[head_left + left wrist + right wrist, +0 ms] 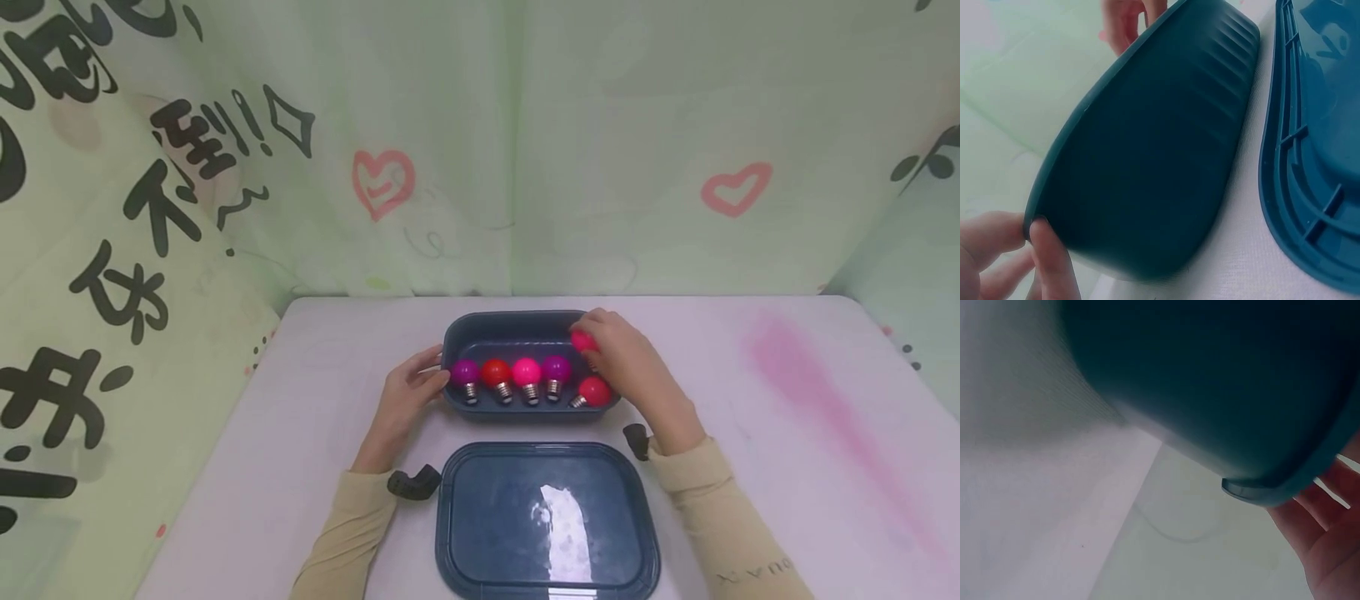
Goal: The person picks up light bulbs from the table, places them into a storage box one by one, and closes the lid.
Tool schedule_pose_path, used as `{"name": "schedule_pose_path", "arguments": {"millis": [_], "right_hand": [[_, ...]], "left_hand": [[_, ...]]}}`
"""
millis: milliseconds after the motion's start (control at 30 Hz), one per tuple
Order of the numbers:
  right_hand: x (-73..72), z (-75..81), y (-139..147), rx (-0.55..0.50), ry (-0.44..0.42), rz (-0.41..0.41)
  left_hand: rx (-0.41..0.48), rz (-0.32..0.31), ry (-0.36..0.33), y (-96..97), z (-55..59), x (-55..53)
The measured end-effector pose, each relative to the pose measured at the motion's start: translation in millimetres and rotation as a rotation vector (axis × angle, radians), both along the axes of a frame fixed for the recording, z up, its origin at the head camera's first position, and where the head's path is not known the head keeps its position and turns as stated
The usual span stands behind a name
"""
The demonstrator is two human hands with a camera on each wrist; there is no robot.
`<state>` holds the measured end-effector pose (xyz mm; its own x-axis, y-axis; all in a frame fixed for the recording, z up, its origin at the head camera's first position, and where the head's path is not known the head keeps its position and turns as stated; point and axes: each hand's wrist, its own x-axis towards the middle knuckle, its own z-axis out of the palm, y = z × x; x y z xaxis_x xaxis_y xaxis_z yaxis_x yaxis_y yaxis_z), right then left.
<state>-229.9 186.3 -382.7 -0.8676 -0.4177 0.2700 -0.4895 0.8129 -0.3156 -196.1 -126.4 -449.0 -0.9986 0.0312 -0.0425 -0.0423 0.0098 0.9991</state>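
A dark blue plastic box [517, 413] stands on the table with several small light bulbs in it. In a row along its near side lie a purple bulb [464, 372], a red bulb [495, 372], a pink bulb [527, 372] and another purple bulb [557, 368]. One more red bulb [595, 391] lies tilted in the near right corner. My left hand [397, 404] pinches the box's left rim between thumb and fingers, as the left wrist view shows. Over the right end, my right hand [628, 357] holds a pink bulb [582, 341]; its base is mostly hidden by the fingers.
Nearer me lies a dark blue lid [487, 517], flat on the white table [750, 500]. Black wrist straps [415, 483] show at both sleeves. A pale green curtain [570, 167] with drawn hearts hangs behind the table.
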Motion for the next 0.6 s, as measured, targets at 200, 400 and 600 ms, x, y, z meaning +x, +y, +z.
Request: {"name": "schedule_pose_path", "arguments": {"millis": [200,400,600], "right_hand": [[-5.7,-7.0,-1.9,0.022,-0.002,0.003],[-10.3,-13.6,-3.4,0.033,0.006,0.018],[-14.3,-20.4,-3.6,0.025,0.02,0.034]], "left_hand": [[-0.011,0.005,0.008,1.4,-0.3,-1.5],[-0.001,0.002,0.006,1.4,-0.8,-3.0],[0.006,0.003,0.0,2.5,-0.1,-4.3]]}}
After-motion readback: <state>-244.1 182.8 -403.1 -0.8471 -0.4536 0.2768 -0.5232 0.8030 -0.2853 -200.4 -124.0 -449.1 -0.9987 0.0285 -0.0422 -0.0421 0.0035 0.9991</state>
